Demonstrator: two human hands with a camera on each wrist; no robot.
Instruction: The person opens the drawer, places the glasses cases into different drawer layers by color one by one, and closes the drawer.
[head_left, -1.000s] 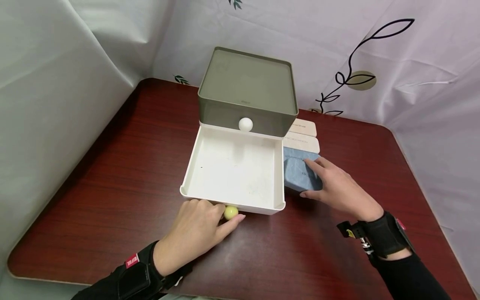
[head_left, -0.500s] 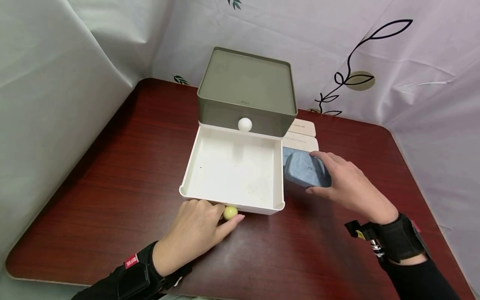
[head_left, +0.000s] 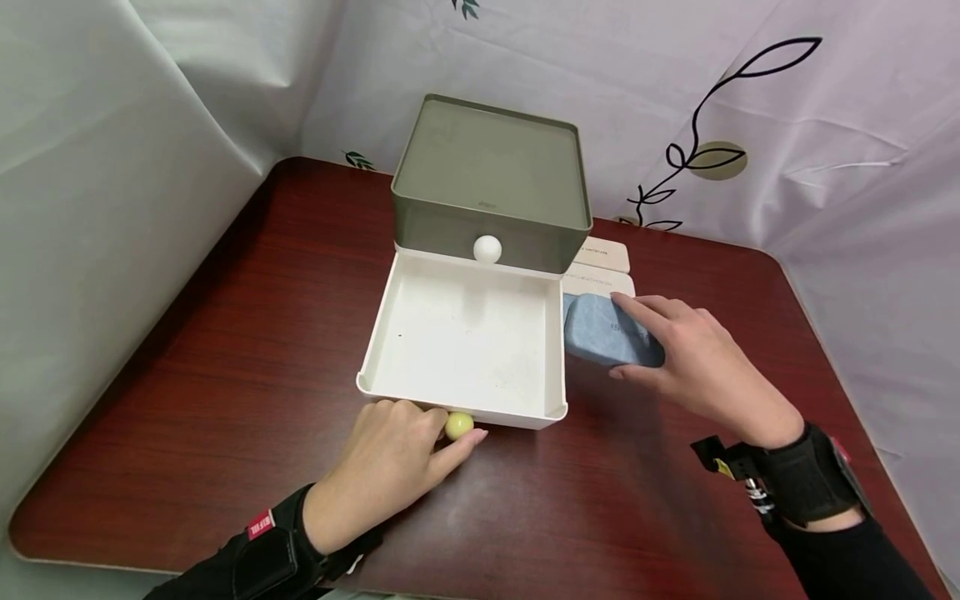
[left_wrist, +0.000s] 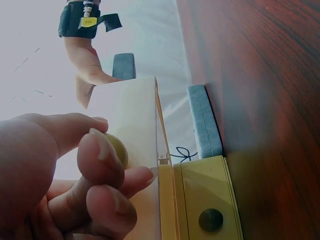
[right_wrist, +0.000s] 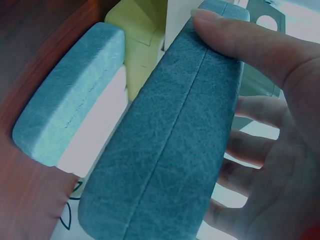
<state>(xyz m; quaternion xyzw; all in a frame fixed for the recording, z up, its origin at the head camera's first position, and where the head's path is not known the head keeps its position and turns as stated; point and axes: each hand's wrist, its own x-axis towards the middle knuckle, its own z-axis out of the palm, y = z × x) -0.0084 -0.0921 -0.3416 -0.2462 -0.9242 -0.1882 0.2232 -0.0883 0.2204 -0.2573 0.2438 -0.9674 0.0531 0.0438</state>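
Note:
My left hand (head_left: 393,458) is at the front of the pulled-out white drawer (head_left: 558,350), its thumb and fingers around the yellow-green round knob (head_left: 459,426). The left wrist view shows the same knob (left_wrist: 117,149) behind curled fingertips. My right hand (head_left: 693,362) grips a blue glasses case (head_left: 603,329) between thumb and fingers, beside the drawer's right wall. In the right wrist view the held blue case (right_wrist: 165,130) is tilted above another blue case (right_wrist: 70,95) that lies on the table. Inside the drawer only its white floor shows.
The olive-green drawer box (head_left: 491,158), with a white knob (head_left: 487,249) on its upper front, stands at the back of the red-brown table (head_left: 247,350). Two cream cases (head_left: 600,281) lie along its right side. White curtains (head_left: 600,67) hang behind and at both sides.
My right hand has raised the blue glasses case off the one below and moved right, then the case shifted slightly back towards the drawer. The left hand stays at the knob.

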